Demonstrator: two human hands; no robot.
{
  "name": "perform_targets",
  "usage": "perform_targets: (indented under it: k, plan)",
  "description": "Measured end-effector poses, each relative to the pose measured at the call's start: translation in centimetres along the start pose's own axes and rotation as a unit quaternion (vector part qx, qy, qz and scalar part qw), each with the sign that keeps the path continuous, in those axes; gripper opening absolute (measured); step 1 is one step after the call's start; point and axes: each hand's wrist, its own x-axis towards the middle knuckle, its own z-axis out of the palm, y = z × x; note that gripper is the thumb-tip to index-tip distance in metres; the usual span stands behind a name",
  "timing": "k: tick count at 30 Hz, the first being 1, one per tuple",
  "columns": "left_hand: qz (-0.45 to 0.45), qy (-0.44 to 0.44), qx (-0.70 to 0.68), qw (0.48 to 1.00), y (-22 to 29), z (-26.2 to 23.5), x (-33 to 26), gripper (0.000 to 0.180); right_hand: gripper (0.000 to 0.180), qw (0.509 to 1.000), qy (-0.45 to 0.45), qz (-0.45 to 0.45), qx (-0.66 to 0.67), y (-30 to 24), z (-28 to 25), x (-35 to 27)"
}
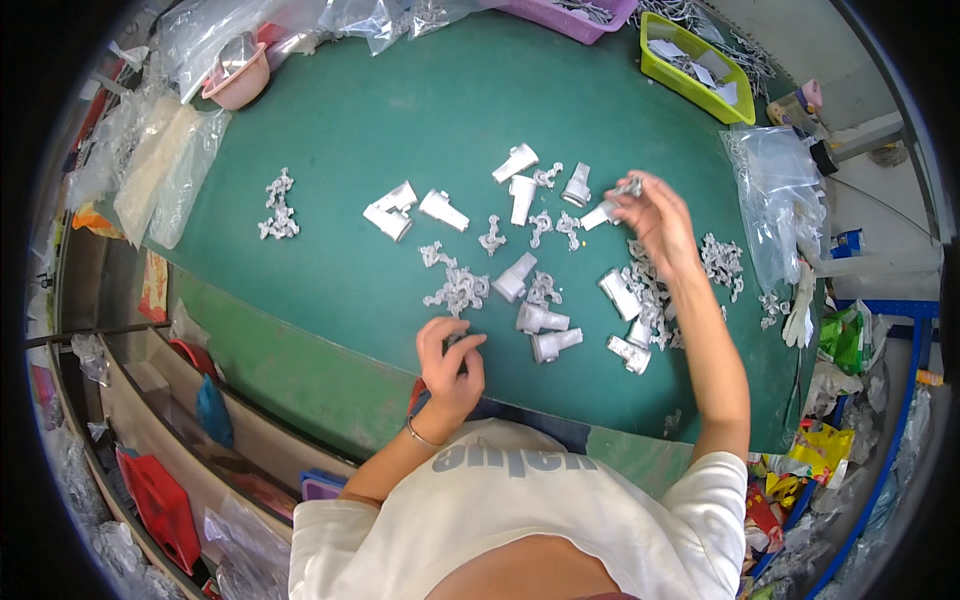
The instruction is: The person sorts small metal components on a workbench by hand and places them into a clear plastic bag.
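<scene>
My right hand (658,228) is at the right of the green table, its fingers closed on a small knobbly grey metal part (628,188). Just below those fingertips lies a silvery tube-shaped metal casting (598,215). My left hand (450,368) is near the front edge with its fingers curled; a bit of grey shows at the fingertips, too small to name. Beyond it sits a pile of small knobbly metal parts (458,290). Several more castings lie about the middle, among them a casting (514,277) and a casting (443,210). A heap of small parts (652,290) lies beside my right forearm.
Along the far edge stand a pink bowl (240,82), a purple basket (570,22) and a lime-green basket (690,95) holding metal pieces. Clear plastic bags (778,200) hang over the right edge. A small cluster of parts (279,205) lies far left. Open drawers (190,420) flank the table.
</scene>
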Motion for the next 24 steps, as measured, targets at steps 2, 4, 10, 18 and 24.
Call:
perform_targets:
  k: [2,4,10,18,24]
  plan:
    - [-0.044,0.003,-0.064,0.997,0.3,-0.4,0.2,0.023,0.027,0.967,-0.065,0.131,0.209,0.2,3.0,-4.0]
    - [-0.132,0.018,-0.177,0.975,1.4,-0.5,1.5,0.024,0.035,0.961,-0.101,0.132,0.219,0.5,5.9,-7.8]
    - [-0.206,-0.124,-0.417,0.876,6.8,-1.9,5.1,0.029,0.035,0.965,-0.153,0.090,0.191,1.9,8.7,-13.6]
    - [-0.088,-0.102,-0.324,0.936,6.5,-3.1,4.0,0.027,0.033,0.985,-0.137,0.021,0.099,2.4,9.8,-16.0]
    - [-0.095,-0.085,-0.337,0.933,7.1,-3.6,4.0,0.027,0.033,0.982,-0.139,0.025,0.125,2.5,10.3,-16.4]
